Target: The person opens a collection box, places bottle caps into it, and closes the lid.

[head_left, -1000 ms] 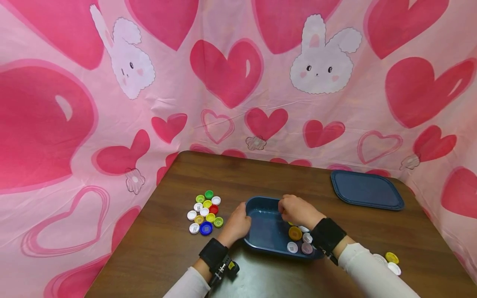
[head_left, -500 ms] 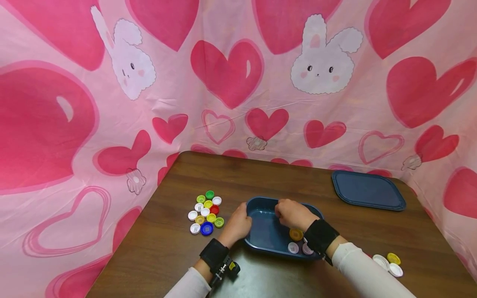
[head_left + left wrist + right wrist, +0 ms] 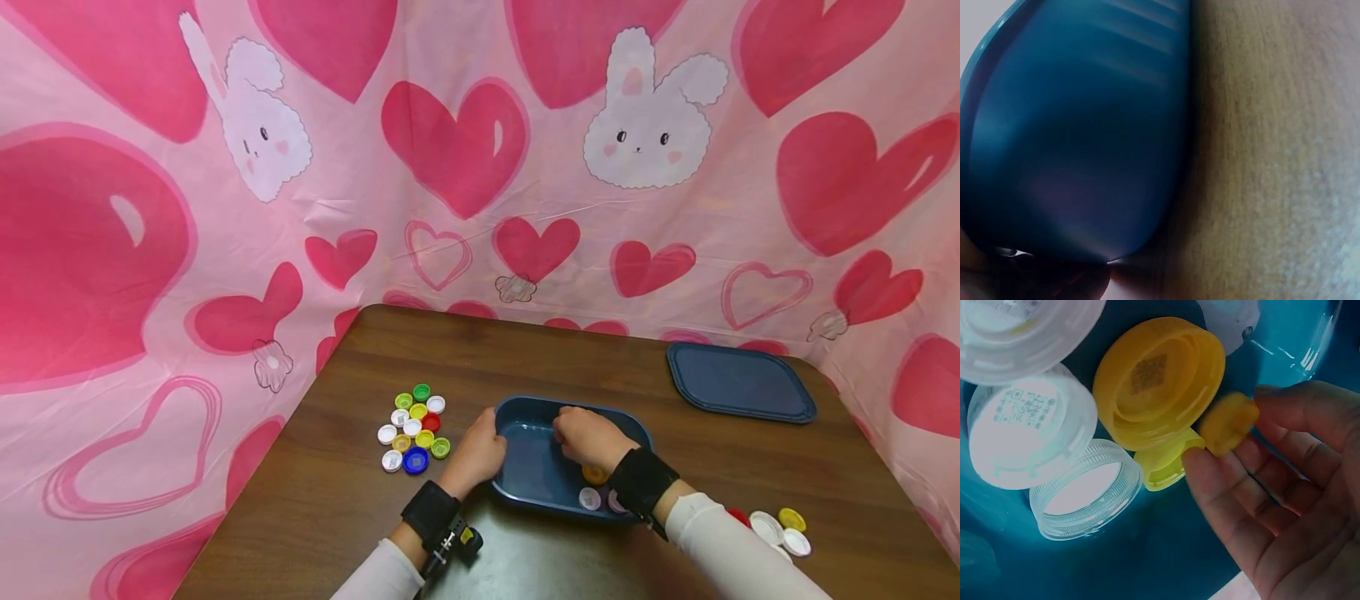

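Note:
A blue tray sits on the brown table, its outer wall filling the left wrist view. My left hand grips the tray's left rim. My right hand is curled down inside the tray and pinches a small yellow cap at its fingertips. Just under those fingers lie a large yellow cap, a pale yellow cap, a white cap and a clear cap. In the head view the wrist hides most of the caps; a yellow cap and a white cap show.
A cluster of several coloured caps lies left of the tray. A few more caps sit at the near right. The tray's blue lid lies at the back right. A pink heart-print cloth walls in the table.
My right hand has slid a little left and toward me inside the tray, covering more of the caps. The left hand stays on the rim.

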`<state>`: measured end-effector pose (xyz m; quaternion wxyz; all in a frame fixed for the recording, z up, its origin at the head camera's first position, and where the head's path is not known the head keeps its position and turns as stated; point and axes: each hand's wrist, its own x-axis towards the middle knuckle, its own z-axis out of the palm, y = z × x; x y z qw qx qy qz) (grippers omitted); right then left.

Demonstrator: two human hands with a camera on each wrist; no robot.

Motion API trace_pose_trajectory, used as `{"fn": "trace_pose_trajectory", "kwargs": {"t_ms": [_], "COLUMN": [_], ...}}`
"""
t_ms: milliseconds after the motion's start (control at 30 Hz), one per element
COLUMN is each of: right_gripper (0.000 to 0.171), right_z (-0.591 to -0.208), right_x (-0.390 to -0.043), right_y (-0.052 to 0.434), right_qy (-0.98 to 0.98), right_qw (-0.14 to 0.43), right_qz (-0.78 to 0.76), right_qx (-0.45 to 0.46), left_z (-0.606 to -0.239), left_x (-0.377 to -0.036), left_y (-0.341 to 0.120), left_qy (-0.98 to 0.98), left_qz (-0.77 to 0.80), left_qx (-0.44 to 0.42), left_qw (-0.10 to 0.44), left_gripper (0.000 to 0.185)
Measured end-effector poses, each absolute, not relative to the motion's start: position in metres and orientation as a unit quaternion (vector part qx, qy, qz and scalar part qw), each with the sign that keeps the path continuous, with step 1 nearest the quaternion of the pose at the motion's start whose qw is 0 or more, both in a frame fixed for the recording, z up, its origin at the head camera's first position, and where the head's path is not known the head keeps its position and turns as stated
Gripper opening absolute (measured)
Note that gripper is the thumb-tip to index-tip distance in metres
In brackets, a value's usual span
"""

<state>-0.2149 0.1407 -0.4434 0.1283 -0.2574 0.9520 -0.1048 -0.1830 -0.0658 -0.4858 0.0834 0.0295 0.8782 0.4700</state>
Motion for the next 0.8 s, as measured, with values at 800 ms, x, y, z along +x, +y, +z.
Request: {"fn": "trace_pose_trajectory", "kwargs": {"t_ms": [800], "right_gripper": [0.012], "right_z": [-0.388], "right_x": [-0.209], "right_y": [0.227], "right_qy": [0.961], "right_qw": [0.002], "right_qz": [-0.157], "right_qx": [-0.229], "left_z": [-0.485], "left_x": [-0.184], "left_y": [-0.066], "left_qy": [0.886], "left_qz": [0.456], "left_qx": [0.033], "left_qw": [0.082], "left_gripper": [0.05]}}
